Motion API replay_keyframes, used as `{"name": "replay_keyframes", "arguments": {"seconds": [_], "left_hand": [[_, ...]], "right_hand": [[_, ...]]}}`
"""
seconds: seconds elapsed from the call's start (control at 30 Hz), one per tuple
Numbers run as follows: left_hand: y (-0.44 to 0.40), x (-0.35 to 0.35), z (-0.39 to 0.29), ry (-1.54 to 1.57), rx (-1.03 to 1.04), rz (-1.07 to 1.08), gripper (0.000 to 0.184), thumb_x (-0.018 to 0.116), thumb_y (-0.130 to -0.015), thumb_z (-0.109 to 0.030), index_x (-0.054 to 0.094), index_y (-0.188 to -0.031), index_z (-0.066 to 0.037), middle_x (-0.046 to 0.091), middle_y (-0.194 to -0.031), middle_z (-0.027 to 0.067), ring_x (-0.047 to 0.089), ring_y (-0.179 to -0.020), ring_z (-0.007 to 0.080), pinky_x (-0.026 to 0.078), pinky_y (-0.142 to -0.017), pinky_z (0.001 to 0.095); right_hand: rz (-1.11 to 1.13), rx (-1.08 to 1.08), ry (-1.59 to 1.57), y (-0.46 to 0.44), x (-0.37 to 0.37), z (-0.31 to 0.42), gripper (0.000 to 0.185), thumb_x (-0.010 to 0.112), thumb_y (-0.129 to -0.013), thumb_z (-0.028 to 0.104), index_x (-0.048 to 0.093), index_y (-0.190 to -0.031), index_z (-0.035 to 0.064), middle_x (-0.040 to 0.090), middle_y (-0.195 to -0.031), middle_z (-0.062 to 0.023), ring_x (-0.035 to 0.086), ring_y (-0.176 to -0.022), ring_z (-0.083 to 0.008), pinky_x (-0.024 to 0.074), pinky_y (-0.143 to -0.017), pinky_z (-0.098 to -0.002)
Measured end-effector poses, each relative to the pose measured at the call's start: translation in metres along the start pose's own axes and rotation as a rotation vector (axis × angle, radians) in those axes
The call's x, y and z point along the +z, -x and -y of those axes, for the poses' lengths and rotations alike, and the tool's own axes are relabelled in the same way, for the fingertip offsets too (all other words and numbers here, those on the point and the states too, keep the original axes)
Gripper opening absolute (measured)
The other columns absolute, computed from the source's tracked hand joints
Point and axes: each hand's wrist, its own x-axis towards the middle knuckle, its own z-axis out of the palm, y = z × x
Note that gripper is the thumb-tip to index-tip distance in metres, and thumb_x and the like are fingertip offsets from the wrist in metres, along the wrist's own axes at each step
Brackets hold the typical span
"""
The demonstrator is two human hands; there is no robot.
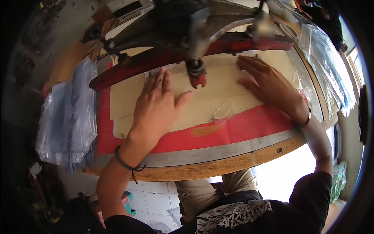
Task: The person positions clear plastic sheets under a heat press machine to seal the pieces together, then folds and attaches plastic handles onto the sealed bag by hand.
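A tan sheet with worn, torn edges lies over a red sheet on the worktable. My left hand rests on the left part of the tan sheet, fingers stretched forward and thumb out to the side. On its right part lies my right hand, slightly blurred, with thumb apart from the fingers. Neither hand holds anything. Between and above them a dark metal machine spans the table. Its long red bar runs just beyond my fingertips, and a red forked tip points down between my hands.
Clear plastic sheets or bags are stacked at the left. More plastic sheets hang along the right side. The table's wooden front edge curves close to my lap. A cardboard piece stands behind the left stack.
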Motion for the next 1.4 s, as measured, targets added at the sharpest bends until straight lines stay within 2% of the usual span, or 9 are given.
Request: {"name": "replay_keyframes", "arguments": {"seconds": [0.37, 0.73, 0.97, 1.03, 1.07, 1.17, 1.33, 1.37, 1.4], "left_hand": [[0.002, 0.005, 0.0, 0.041, 0.037, -0.095, 0.072, 0.057, -0.094, -0.047, 0.046, -0.127, 0.016, 0.046, -0.137, 0.0351, 0.042, -0.132, 0.0455, 0.036, -0.112, 0.0463], [0.012, 0.004, -0.008, -0.105, 0.008, -0.087, 0.074, 0.054, -0.094, -0.05, 0.051, -0.126, 0.016, 0.052, -0.13, 0.0362, 0.051, -0.126, 0.0419, 0.039, -0.11, 0.0422], [-0.003, 0.005, -0.001, 0.12, 0.125, -0.173, 0.064, 0.057, -0.095, -0.041, 0.048, -0.131, 0.011, 0.048, -0.139, 0.0283, 0.046, -0.132, 0.0391, 0.038, -0.111, 0.0416], [-0.01, 0.014, 0.002, 0.179, 0.238, -0.19, 0.06, 0.057, -0.095, -0.037, 0.048, -0.134, 0.008, 0.047, -0.142, 0.0244, 0.044, -0.134, 0.0369, 0.037, -0.112, 0.0414], [-0.011, 0.017, 0.0, 0.246, 0.231, -0.166, 0.056, 0.057, -0.095, -0.036, 0.05, -0.135, 0.002, 0.048, -0.142, 0.0217, 0.043, -0.134, 0.0351, 0.036, -0.113, 0.0413], [-0.012, 0.011, 0.0, 0.248, 0.221, -0.095, 0.064, 0.054, -0.096, -0.041, 0.047, -0.135, 0.01, 0.049, -0.141, 0.0246, 0.043, -0.136, 0.0339, 0.032, -0.115, 0.0402], [-0.015, -0.007, -0.006, 0.306, 0.121, 0.056, 0.062, 0.061, -0.093, -0.036, 0.048, -0.135, 0.008, 0.05, -0.14, 0.0234, 0.048, -0.131, 0.0336, 0.042, -0.108, 0.0391], [-0.015, -0.007, -0.007, 0.301, 0.13, 0.015, 0.054, 0.062, -0.093, -0.034, 0.051, -0.13, 0.004, 0.053, -0.133, 0.0221, 0.052, -0.122, 0.0355, 0.045, -0.102, 0.0413], [-0.015, -0.004, -0.007, 0.299, 0.139, -0.025, 0.046, 0.063, -0.092, -0.032, 0.055, -0.124, 0.0, 0.056, -0.125, 0.0208, 0.056, -0.113, 0.0374, 0.047, -0.096, 0.0435]], "right_hand": [[-0.058, 0.037, -0.003, 0.001, -0.002, 0.009, 0.037, 0.059, -0.095, 0.025, 0.059, -0.122, 0.0006, 0.056, -0.135, -0.018, 0.052, -0.124, -0.0354, 0.0433, -0.104, -0.0431], [-0.042, 0.028, -0.019, -0.002, -0.012, 0.015, 0.036, 0.063, -0.093, 0.022, 0.061, -0.121, 0.0007, 0.061, -0.124, -0.0185, 0.055, -0.117, -0.0371, 0.0451, -0.1, -0.0447], [-0.058, 0.113, 0.057, 0.0, -0.011, 0.013, 0.038, 0.063, -0.092, 0.026, 0.061, -0.122, 0.0018, 0.059, -0.102, -0.017, 0.057, -0.102, -0.0361, 0.0454, -0.091, -0.0449], [-0.053, 0.109, 0.068, -0.003, -0.012, 0.015, 0.038, 0.062, -0.093, 0.029, 0.063, -0.12, 0.0018, 0.06, -0.105, -0.0182, 0.058, -0.102, -0.0366, 0.0454, -0.091, -0.0444], [-0.051, 0.108, 0.067, -0.003, -0.012, 0.013, 0.038, 0.062, -0.093, 0.029, 0.063, -0.119, 0.0018, 0.061, -0.106, -0.0185, 0.058, -0.103, -0.0368, 0.0453, -0.092, -0.0445], [-0.027, 0.128, 0.012, -0.002, -0.012, 0.006, 0.039, 0.062, -0.093, 0.032, 0.065, -0.117, 0.0015, 0.063, -0.11, -0.0217, 0.06, -0.103, -0.0386, 0.0462, -0.093, -0.0446], [0.018, 0.14, -0.021, -0.001, -0.022, 0.007, 0.041, 0.061, -0.093, 0.034, 0.065, -0.116, -0.0001, 0.065, -0.108, -0.0243, 0.062, -0.098, -0.0405, 0.0481, -0.09, -0.0439], [0.024, 0.148, -0.014, 0.001, -0.022, 0.005, 0.041, 0.061, -0.094, 0.034, 0.065, -0.115, -0.0006, 0.065, -0.107, -0.0245, 0.062, -0.097, -0.0405, 0.0482, -0.09, -0.0436], [-0.056, 0.118, -0.034, 0.004, -0.016, 0.002, 0.042, 0.059, -0.095, 0.036, 0.065, -0.115, 0.0002, 0.068, -0.093, -0.0226, 0.064, -0.085, -0.0388, 0.0488, -0.085, -0.0435]]}}
